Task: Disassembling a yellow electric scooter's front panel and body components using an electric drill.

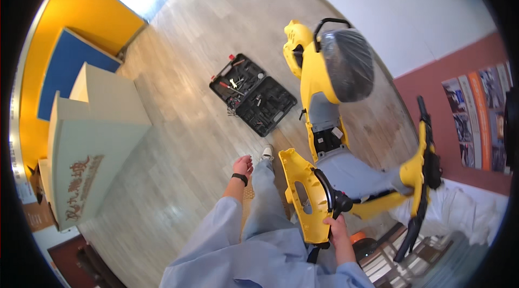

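Yellow panel (318, 195); yellow-grey scooter (346, 172); black toolbox (267, 105); beige wood-grain floor (178, 126).

Hands: 2 total, L hand (243, 165) + R hand (338, 229). Qty 1 ea.: blk wristband (239, 179), yel. panel (314, 226) near, scooter (351, 172) on right, wrapped seat (348, 66), handlebar (430, 166) w/ 2 grips (423, 108). Toolbox (250, 125): 1, far, w/ 2 halves (273, 105), 2 red latches (231, 57); tools (233, 84) several, too small for exact ct. Shoes (267, 153) vis.: 1. Left: 1 counter (100, 136), 1 blue board (70, 72). Right: 1 wall poster (476, 115).
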The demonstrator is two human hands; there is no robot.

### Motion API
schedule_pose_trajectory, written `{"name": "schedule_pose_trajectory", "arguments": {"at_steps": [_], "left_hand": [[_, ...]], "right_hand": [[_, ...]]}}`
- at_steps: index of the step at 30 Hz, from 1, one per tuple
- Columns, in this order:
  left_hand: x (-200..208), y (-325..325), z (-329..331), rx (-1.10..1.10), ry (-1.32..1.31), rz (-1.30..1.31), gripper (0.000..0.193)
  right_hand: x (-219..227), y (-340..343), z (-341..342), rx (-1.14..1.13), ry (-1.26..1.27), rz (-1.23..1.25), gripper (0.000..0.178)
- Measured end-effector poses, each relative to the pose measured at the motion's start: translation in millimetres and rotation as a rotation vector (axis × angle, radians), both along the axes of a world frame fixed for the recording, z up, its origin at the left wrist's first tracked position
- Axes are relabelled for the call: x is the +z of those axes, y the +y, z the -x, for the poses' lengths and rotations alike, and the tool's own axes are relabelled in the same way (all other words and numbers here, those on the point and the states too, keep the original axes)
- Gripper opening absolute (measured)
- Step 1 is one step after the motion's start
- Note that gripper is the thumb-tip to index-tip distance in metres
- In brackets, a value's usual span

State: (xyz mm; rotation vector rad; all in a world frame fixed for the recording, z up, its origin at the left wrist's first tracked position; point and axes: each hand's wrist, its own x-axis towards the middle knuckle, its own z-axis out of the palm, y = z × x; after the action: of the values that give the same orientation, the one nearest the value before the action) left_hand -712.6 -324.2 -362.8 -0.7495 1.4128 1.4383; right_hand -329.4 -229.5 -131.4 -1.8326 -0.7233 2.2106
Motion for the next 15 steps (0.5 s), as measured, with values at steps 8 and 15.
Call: {"name": "schedule_pose_trajectory", "arguments": {"at_steps": [8,15], "left_hand": [[-169,57,70,-0.306,0.188,0.195,0.013],[-334,68,85,-0.767,0.524,0.319,0.023]], "right_hand": [[-118,45,96,-0.126,-0.104,0.117,0.063],[-262,73,138,-0.174,-0.098,0.111,0.075]]}}
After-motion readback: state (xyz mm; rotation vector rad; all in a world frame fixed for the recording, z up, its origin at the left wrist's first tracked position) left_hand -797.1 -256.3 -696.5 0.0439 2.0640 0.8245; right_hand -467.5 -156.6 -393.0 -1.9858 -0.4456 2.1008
